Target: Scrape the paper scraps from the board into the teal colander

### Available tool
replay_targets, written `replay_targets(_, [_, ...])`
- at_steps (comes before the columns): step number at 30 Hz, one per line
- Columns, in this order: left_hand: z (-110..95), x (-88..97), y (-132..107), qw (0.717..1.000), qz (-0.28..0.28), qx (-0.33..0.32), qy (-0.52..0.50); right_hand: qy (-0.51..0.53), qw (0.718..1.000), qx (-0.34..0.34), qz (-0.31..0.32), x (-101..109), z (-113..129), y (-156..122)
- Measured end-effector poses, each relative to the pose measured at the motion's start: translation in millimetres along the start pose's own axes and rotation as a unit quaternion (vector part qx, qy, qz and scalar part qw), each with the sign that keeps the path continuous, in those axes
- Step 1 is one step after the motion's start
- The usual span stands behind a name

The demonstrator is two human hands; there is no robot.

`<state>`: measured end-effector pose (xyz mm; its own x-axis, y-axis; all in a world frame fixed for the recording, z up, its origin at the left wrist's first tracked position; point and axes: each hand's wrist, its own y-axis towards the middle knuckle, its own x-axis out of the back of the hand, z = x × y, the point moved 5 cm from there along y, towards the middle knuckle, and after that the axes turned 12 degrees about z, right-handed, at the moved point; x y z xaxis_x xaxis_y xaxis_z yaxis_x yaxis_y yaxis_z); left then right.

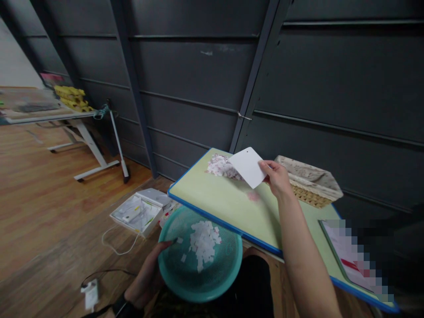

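My left hand (150, 271) grips the rim of a teal plastic colander (228, 269), its thumb over the inside edge. Small torn paper pieces (203, 243) lie heaped in the colander, close against the table's front edge. Pinched by a corner in my right hand (277, 176) is a white card (247, 167) with a small hole near its top. The card is held above the pale green table (225, 198) with blue edging. Behind it, partly covered, sits a pile of paper scraps (220, 167) on the tabletop.
A lined wicker basket (311, 194) stands at the table's back right, near a pinkish flat item (351, 260). On the floor are an opened white box (139, 214) with a cable and a power adapter (90, 293). A dark panelled wall (192, 66) rises behind.
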<state>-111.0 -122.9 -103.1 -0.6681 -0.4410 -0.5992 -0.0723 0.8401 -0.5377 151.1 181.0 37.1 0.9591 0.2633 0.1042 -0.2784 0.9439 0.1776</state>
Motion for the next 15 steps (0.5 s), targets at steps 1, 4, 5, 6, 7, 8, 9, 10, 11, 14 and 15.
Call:
replay_targets(1, [-2, 0.9, 1, 1.000, -0.005, 0.002, -0.001, -0.012, 1.000, 0.002, -0.006, 7, 2, -4])
replay_targets(4, [-8, 4.3, 2, 1.000, -0.025, -0.009, -0.006, -0.081, 0.996, 0.022, -0.015, 22, 7, -15])
replay_targets(5, [-9, 5.5, 2, 0.999, -0.031, -0.015, -0.008, -0.112, 0.993, 0.035, -0.021, 26, 7, -17])
replay_targets(6, [-9, 6.9, 2, 0.999, -0.039, -0.015, -0.007, -0.144, 0.988, 0.052, -0.029, 30, 8, -17])
replay_targets(7, [-8, 7.8, 1, 0.999, -0.043, -0.009, -0.004, -0.175, 0.981, 0.071, -0.038, 33, 8, -16])
replay_targets(8, [-6, 8.6, 0, 0.999, -0.044, 0.001, 0.001, -0.206, 0.973, 0.089, -0.047, 36, 8, -14])
replay_targets(9, [-3, 8.7, 0, 0.999, -0.040, 0.009, 0.005, -0.235, 0.965, 0.103, -0.054, 39, 8, -11])
replay_targets(10, [-1, 8.5, -1, 0.999, -0.032, 0.014, 0.007, -0.261, 0.957, 0.112, -0.058, 41, 8, -7])
replay_targets(11, [1, 8.4, -1, 1.000, -0.025, 0.017, 0.007, -0.281, 0.951, 0.115, -0.060, 44, 9, -4])
replay_targets(14, [4, 8.5, -1, 1.000, -0.020, 0.018, -0.001, -0.294, 0.948, 0.107, -0.059, 51, 13, -4])
replay_targets(15, [4, 8.4, -1, 1.000, -0.021, 0.019, -0.002, -0.285, 0.951, 0.104, -0.053, 52, 14, -8])
